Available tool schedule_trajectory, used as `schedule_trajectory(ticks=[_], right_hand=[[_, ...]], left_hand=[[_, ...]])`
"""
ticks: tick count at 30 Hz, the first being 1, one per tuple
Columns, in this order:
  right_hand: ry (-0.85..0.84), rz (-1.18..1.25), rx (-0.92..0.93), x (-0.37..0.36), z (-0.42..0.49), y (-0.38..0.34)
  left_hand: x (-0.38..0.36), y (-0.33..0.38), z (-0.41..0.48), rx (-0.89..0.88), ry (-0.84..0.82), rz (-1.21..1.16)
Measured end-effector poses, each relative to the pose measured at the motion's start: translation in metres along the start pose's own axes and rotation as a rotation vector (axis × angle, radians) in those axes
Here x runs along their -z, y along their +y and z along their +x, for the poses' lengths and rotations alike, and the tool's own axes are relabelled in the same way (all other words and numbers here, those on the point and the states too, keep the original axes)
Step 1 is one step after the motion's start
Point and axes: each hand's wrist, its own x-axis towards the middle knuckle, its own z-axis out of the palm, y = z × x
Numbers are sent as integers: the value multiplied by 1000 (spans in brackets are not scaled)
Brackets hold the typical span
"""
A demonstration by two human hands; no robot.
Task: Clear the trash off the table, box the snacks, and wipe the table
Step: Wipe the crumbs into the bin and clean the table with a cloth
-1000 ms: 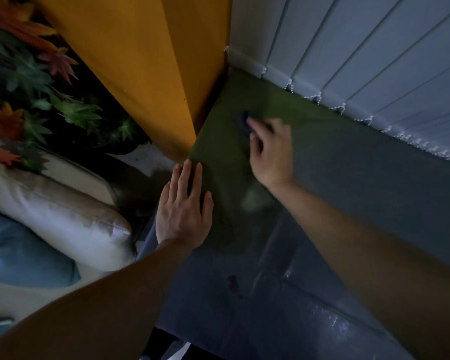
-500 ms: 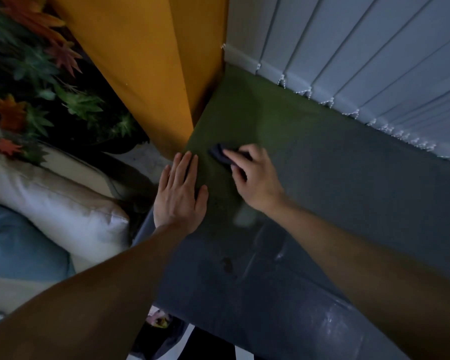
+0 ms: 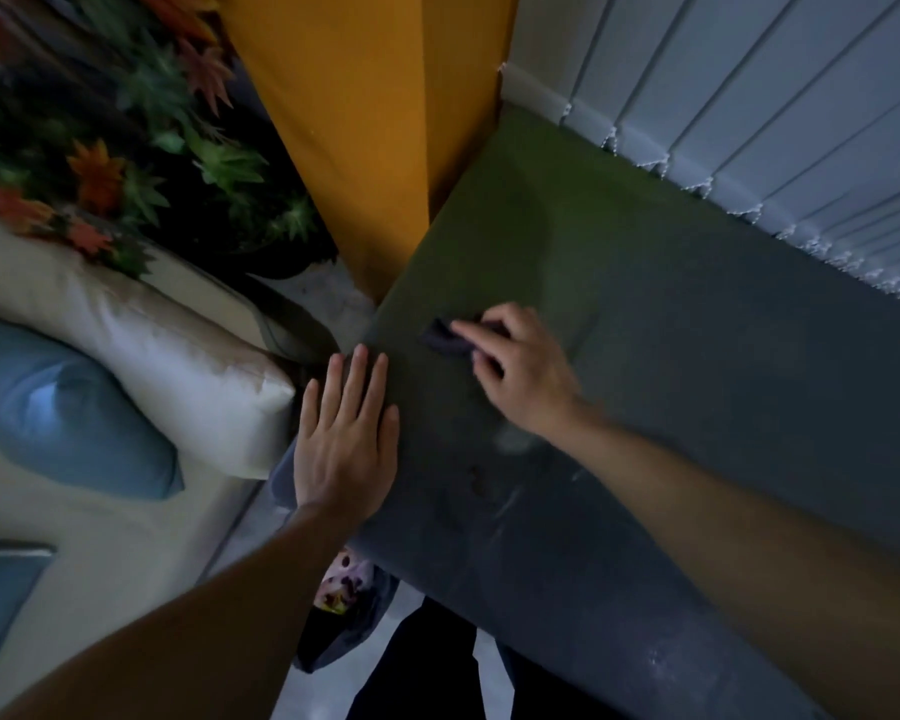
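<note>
my right hand [image 3: 523,374] presses a dark cloth [image 3: 445,337] on the table [image 3: 645,330], fingers curled over it; my left hand [image 3: 346,439] lies flat, fingers straight, at the table's edge.

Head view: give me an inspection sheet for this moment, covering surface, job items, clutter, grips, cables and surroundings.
Surface: dark table, with streaks and a dark spot near its front edge.
Job's things: dark cloth on the table, partly under the right hand.
Clutter: nothing seen on the visible tabletop.
Grips: left hand lies flat on the table's left edge; right hand holds the cloth against the top.
Cables: nothing seen.
Surroundings: plastic bag with wrappers below the table edge; cream cushion; blue cushion; leafy plant; yellow panel; blinds.
</note>
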Motion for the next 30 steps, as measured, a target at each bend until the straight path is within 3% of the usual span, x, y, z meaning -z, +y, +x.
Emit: schedule_trajectory(ticks=[3,5,11,14,17,23,25,28,30], right_hand=[[131,-77,-265,4,14,11],[151,-48,-337,-3,9,-1],[-46,39,11,-7,-36,-28],[39,-43,-111,3,-23,-12],[103,-30,-277,-2,-30,-26],[-148,84,151,-6,-93,-64],[-93,43,100,-3,-87,-51],[57,-5,-144,-1,-79,-43],[60,43,-175,-6,-96,-58]], left_hand=[[-1,0,-2,8,15,9],[-1,0,0,6,20,4],[2,-4,-3,-30,13,-89],[9,-10,-11,-57,-27,-154],[5,-9,-40,57,-1,-76],[-8,-3,-59,164,78,5],[-10,-2,-60,157,90,-6],[-12,-4,-61,145,108,-2],[-13,-5,-62,147,99,3]])
